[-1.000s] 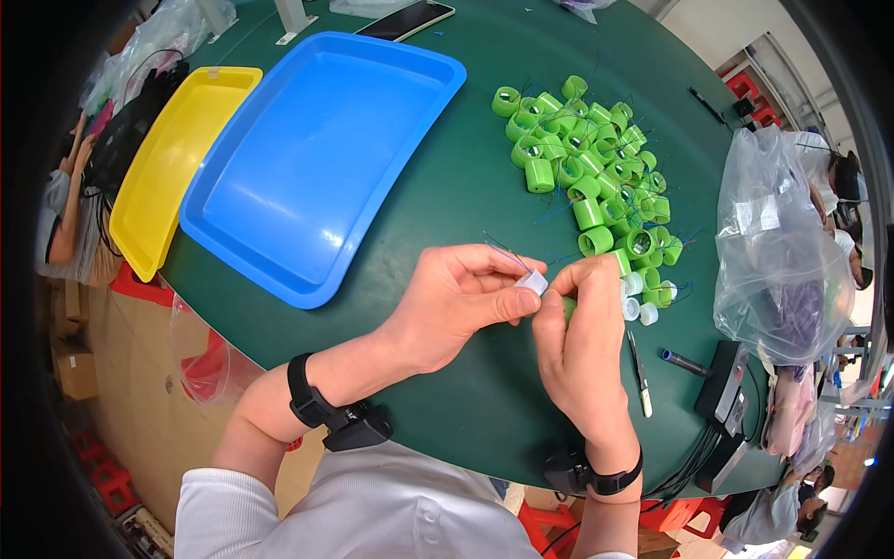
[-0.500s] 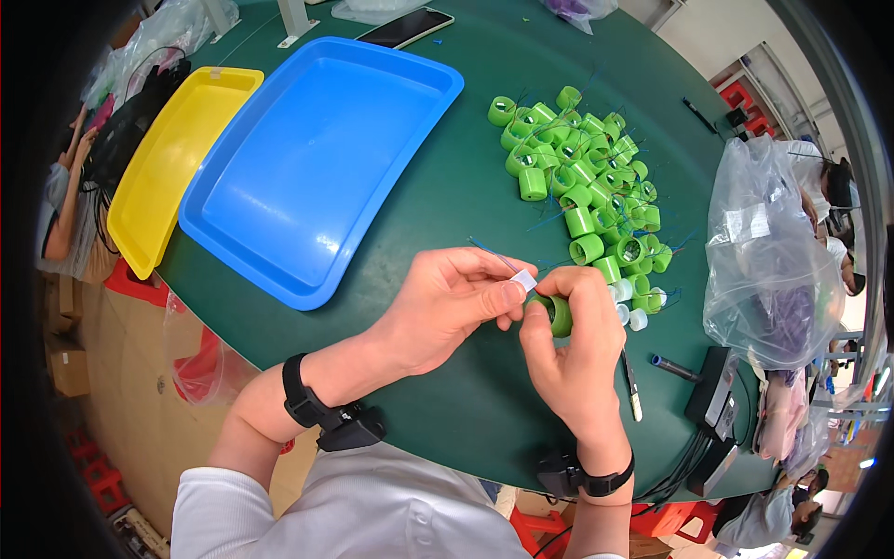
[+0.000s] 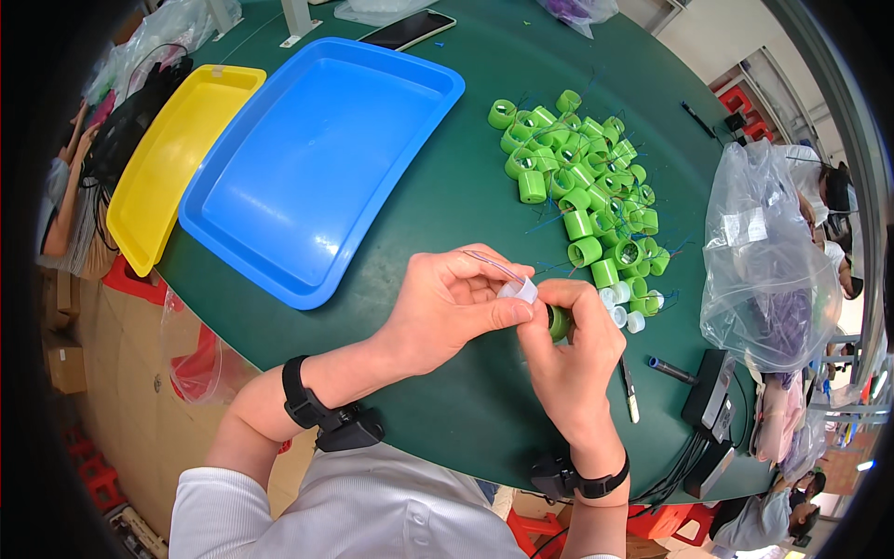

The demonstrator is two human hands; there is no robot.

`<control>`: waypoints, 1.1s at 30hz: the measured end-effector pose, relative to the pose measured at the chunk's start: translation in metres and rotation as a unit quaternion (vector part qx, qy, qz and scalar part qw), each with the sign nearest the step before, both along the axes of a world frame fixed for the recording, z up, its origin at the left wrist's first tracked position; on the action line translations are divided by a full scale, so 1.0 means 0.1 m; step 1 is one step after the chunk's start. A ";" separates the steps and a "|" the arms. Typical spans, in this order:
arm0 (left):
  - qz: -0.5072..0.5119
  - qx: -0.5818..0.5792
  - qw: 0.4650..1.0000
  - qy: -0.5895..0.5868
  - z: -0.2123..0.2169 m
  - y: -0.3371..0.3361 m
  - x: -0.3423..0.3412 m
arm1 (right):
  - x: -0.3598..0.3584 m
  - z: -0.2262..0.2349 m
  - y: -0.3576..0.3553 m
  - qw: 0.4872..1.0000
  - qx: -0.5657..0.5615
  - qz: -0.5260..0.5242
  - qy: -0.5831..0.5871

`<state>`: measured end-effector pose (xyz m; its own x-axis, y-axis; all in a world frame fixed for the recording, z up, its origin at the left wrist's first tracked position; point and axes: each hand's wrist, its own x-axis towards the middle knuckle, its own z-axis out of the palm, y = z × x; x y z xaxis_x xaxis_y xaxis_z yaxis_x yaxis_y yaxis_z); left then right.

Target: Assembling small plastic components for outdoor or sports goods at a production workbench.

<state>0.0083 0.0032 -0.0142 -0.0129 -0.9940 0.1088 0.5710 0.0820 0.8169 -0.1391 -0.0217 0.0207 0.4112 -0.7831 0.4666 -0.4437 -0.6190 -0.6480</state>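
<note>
Between the thumb and fingers of my left hand (image 3: 456, 296) is a small translucent white cap (image 3: 519, 291), with a thin wire (image 3: 494, 264) running out over the fingers. My right hand (image 3: 575, 349) grips a green plastic cup (image 3: 558, 322) close beside the cap, its fingertips meeting those of the left. Fingers hide part of both pieces. Just beyond my right hand lies a heap of green cups (image 3: 596, 177) with thin wires sticking out. Several white caps (image 3: 618, 306) sit at the heap's near end.
A blue tray (image 3: 321, 177) overlaps a yellow tray (image 3: 177, 168) on the left. At the right are a slim knife-like tool (image 3: 630, 391), a dark pen (image 3: 672, 370), a black box (image 3: 710, 391) with cables, and a clear plastic bag (image 3: 768, 261). A phone (image 3: 408, 30) lies at the back.
The white cap has turned in my left fingers and shows more of its rounded side. The wire now arches higher over the left hand. Both hands stay in nearly the same place.
</note>
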 end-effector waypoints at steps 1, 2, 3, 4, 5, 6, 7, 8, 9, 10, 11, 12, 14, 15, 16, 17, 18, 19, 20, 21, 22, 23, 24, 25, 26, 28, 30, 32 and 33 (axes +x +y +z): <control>0.011 -0.015 1.000 -0.009 0.00 0.00 0.00 | -0.01 0.00 -0.01 1.000 0.024 0.009 0.007; 0.012 -0.016 1.000 -0.010 0.02 0.00 0.00 | -0.01 0.02 -0.02 1.000 0.023 0.010 0.007; 0.031 -0.040 0.998 -0.037 0.06 0.01 0.00 | -0.01 0.07 -0.03 0.988 0.136 0.032 -0.066; 0.050 -0.065 0.995 -0.064 0.08 0.02 0.00 | -0.01 0.10 -0.05 0.958 0.246 0.054 -0.137; 0.051 -0.066 0.994 -0.064 0.08 0.03 0.01 | -0.05 0.12 -0.07 0.941 0.290 0.087 -0.152; 0.073 -0.106 0.979 -0.158 0.07 0.04 0.01 | -0.05 0.10 -0.08 0.941 0.289 0.087 -0.152; 0.094 -0.146 0.952 -0.251 0.07 0.05 0.01 | -0.05 0.05 -0.08 0.956 0.242 0.103 -0.132; 0.094 -0.147 0.952 -0.250 0.09 0.06 -0.02 | -0.05 0.02 -0.08 0.967 0.194 0.118 -0.111; 0.154 -0.175 0.925 -0.299 0.10 0.07 -0.07 | -0.02 0.00 -0.05 0.966 0.206 0.098 -0.122; 0.213 -0.202 0.891 -0.345 0.11 0.07 -0.10 | 0.00 0.01 -0.04 0.966 0.205 0.097 -0.122; 0.233 -0.215 0.878 -0.358 0.12 0.06 -0.10 | 0.02 0.04 -0.02 0.966 0.200 0.087 -0.137; 0.233 -0.215 0.879 -0.358 0.14 0.06 -0.10 | 0.03 0.05 -0.01 0.966 0.195 0.077 -0.153; 0.238 -0.233 0.860 -0.387 0.17 0.08 -0.08 | 0.01 0.03 -0.02 0.969 0.177 0.069 -0.160; 0.239 -0.233 0.859 -0.387 0.17 0.09 -0.06 | 0.00 0.02 -0.03 0.971 0.159 0.064 -0.168; 0.241 -0.240 0.848 -0.406 0.15 0.09 -0.04 | 0.00 0.03 -0.04 0.971 0.159 0.064 -0.168; 0.242 -0.246 0.837 -0.425 0.14 0.09 -0.03 | -0.01 0.05 -0.05 0.985 0.092 0.063 -0.132; 0.242 -0.247 0.837 -0.424 0.14 0.09 -0.03 | -0.01 0.06 -0.06 0.993 0.025 0.059 -0.095; 0.242 -0.249 0.829 -0.439 0.14 0.09 -0.03 | 0.00 0.06 -0.06 0.993 0.025 0.059 -0.095; 0.241 -0.252 0.820 -0.454 0.13 0.09 -0.04 | 0.01 0.05 -0.07 0.995 -0.059 0.052 -0.065; 0.240 -0.252 0.820 -0.454 0.12 0.08 -0.04 | 0.03 0.04 -0.08 0.988 -0.142 0.044 -0.035; 0.243 -0.250 0.813 -0.466 0.10 0.08 -0.05 | 0.03 0.04 -0.09 0.988 -0.142 0.043 -0.035; 0.245 -0.247 0.806 -0.478 0.09 0.08 -0.05 | 0.03 0.03 -0.10 0.980 -0.190 0.050 -0.019; 0.244 -0.248 0.806 -0.478 0.10 0.08 -0.06 | 0.03 0.01 -0.11 0.970 -0.237 0.055 -0.003; 0.238 -0.240 0.811 -0.478 0.11 0.08 -0.06 | 0.03 -0.02 -0.10 0.976 -0.211 0.049 -0.016; 0.232 -0.231 0.815 -0.477 0.13 0.08 -0.06 | 0.02 0.00 -0.09 0.976 -0.211 0.047 -0.016; 0.223 -0.251 0.813 -0.476 0.14 0.06 -0.04 | 0.00 0.05 -0.07 0.996 -0.026 0.048 -0.071; 0.213 -0.272 0.810 -0.473 0.16 0.04 -0.02 | -0.04 0.00 -0.09 0.994 0.026 0.060 -0.090; 0.215 -0.287 0.803 -0.476 0.21 0.02 -0.01 | -0.06 -0.02 -0.09 0.985 0.091 0.055 -0.133; 0.214 -0.287 0.803 -0.476 0.21 0.02 0.01 | -0.06 0.00 -0.09 0.985 0.091 0.054 -0.133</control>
<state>0.0089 0.0048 0.0070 -0.0316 -0.7183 0.6950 -0.4707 0.6241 0.6236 -0.1455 -0.0303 0.0208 0.3787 -0.8221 0.4252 -0.1814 -0.5164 -0.8369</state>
